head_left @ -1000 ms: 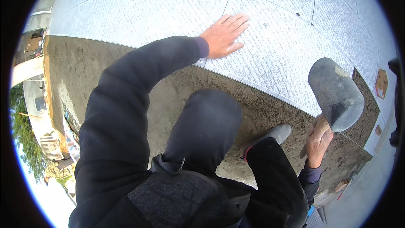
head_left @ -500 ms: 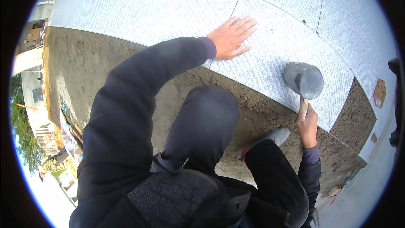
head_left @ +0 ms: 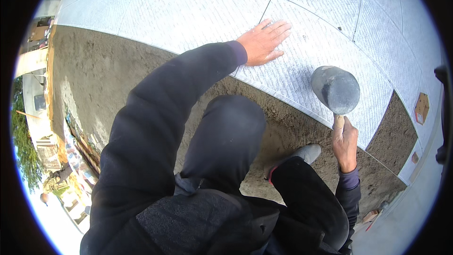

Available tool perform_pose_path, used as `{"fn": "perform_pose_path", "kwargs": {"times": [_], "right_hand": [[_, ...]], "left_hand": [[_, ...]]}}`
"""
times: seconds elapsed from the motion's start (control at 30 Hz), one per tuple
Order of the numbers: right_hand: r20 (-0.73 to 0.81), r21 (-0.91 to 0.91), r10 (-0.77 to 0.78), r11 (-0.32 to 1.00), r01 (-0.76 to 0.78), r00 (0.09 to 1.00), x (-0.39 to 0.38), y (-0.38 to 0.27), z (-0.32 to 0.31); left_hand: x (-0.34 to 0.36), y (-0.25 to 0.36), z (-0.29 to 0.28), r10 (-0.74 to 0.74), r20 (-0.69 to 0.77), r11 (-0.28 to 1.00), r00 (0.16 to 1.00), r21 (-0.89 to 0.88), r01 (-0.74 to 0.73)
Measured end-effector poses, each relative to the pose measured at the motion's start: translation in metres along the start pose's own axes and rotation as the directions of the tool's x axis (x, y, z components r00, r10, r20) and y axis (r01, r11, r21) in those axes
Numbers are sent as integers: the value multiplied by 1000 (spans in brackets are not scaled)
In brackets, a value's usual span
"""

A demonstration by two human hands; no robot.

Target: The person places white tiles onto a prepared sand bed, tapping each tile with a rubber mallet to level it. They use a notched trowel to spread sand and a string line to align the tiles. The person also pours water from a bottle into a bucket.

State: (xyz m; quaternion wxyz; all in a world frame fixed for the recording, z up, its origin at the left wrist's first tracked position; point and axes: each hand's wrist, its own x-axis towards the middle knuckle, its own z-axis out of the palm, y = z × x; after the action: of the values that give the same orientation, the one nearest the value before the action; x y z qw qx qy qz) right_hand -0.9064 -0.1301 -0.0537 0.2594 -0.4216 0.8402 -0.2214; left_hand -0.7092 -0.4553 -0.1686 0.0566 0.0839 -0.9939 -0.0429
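In the head view, your left hand [head_left: 265, 43] lies flat with its palm down and the fingers spread on a light, ribbed slab [head_left: 306, 54]; this hand is open and grips nothing, and its wrist crosses the thin dark joint between this slab and a neighbour slab [head_left: 184, 12] on the left; your right hand [head_left: 346, 144] is closed around the pale handle [head_left: 338, 122] of a mallet [head_left: 336, 89], near the head; the mallet's dark grey head stands over the right part of the same ribbed slab, but whether it touches the surface I cannot tell; the slab lies in front of you, and its near edge runs slantwise down to the right, along a rough, grey-brown bed [head_left: 113, 68]; your bent knee [head_left: 226, 130] is between the two forearms, while a grey shoe [head_left: 309, 152] rests on the bed, to the left of the right hand; beyond the slab's right end there is a dark patch of rough ground [head_left: 394, 130], and a small brown piece of carton [head_left: 421, 108] lies on the pale surface at the far right; green foliage [head_left: 27, 148] shows at the left rim.
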Motion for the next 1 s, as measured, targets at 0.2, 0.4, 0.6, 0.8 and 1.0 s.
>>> {"fn": "perform_pose_path", "kwargs": {"times": [0.2,0.4,0.6,0.8,1.0], "right_hand": [[-81,-434,-221,886,165,972,-6,15,-18],[-67,-513,-114,856,64,991,9,38,-13],[-145,-358,-126,932,66,981,-9,48,-6],[-280,-7,31,999,-34,960,-42,58,-9],[-410,250,228,959,-131,883,-94,72,-23]], "left_hand": [[6,-1,-10,10,15,999,1000,-43,-9],[7,0,-15,7,30,998,1000,-56,-5],[13,1,-12,13,131,999,991,-45,-7],[54,54,-39,15,268,998,963,47,-29],[152,154,8,144,17,972,989,-192,-138]]}}
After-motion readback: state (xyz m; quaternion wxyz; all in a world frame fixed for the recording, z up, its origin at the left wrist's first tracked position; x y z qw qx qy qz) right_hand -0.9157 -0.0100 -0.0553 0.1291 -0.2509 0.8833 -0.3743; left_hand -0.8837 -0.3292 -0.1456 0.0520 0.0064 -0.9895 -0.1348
